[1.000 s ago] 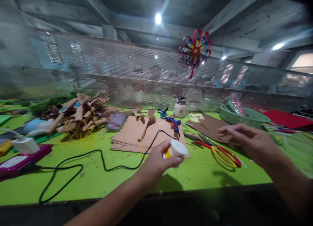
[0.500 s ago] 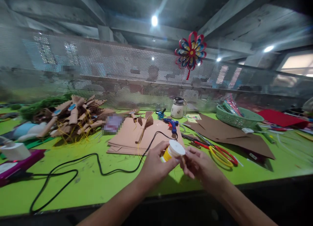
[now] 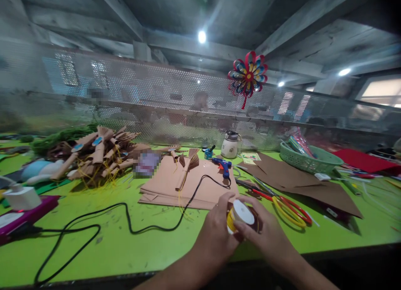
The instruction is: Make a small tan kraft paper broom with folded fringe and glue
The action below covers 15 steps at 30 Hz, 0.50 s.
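Note:
Both my hands are closed round a small spool of yellow thread [image 3: 240,212] with a white flange, held just above the near part of the green table [image 3: 131,244]. My left hand [image 3: 216,233] grips it from the left. My right hand [image 3: 269,235] covers its right side, thumb on the white flange. Red and yellow scissors [image 3: 283,202] lie just right of the hands. A stack of tan paper sheets [image 3: 191,183] with a small paper broom [image 3: 187,166] on it lies behind.
A blue glue gun [image 3: 223,165] rests behind the sheets, its black cable [image 3: 103,219] looping left. A heap of paper brooms [image 3: 100,154] sits far left, a green basket [image 3: 308,158] and brown paper [image 3: 297,183] right, a white jar [image 3: 231,146] by the mesh screen [image 3: 156,102].
My right hand came in from the right and closed onto the spool. Both hands lowered the spool toward the table and drew it nearer.

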Each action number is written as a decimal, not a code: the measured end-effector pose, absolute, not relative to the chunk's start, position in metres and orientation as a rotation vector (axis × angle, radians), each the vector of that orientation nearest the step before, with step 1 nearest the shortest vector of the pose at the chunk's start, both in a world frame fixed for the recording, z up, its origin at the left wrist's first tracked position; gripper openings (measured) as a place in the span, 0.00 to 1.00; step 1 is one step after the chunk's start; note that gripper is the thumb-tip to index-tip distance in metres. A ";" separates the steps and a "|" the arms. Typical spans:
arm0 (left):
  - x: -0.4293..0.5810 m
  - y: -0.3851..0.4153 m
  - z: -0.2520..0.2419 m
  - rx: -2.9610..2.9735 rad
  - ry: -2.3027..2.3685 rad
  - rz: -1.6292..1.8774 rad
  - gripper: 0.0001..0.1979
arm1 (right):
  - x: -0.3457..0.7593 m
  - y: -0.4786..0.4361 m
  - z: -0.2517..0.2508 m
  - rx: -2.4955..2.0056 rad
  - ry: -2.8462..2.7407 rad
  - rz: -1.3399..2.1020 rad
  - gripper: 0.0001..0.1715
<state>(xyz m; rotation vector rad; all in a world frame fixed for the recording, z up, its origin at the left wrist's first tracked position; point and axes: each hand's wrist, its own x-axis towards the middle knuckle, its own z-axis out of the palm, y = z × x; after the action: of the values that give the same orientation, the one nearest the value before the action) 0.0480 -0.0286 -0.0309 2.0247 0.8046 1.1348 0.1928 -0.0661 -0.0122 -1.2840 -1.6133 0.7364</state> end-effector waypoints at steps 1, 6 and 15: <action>0.048 -0.030 -0.031 2.031 0.781 1.104 0.31 | 0.195 -0.068 -0.013 -1.310 -1.655 0.692 0.23; 0.039 -0.030 -0.028 2.108 0.730 1.003 0.40 | 0.231 -0.051 -0.001 -1.417 -1.776 0.306 0.19; 0.012 -0.005 -0.025 2.268 0.964 0.853 0.09 | 0.398 0.075 0.146 -1.619 -1.164 -0.859 0.37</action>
<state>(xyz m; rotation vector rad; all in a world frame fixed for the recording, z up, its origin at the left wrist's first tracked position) 0.0124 -0.0045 -0.0255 2.2676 0.9643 0.8526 0.3982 0.0754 0.1465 -1.6188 -1.1645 -0.8593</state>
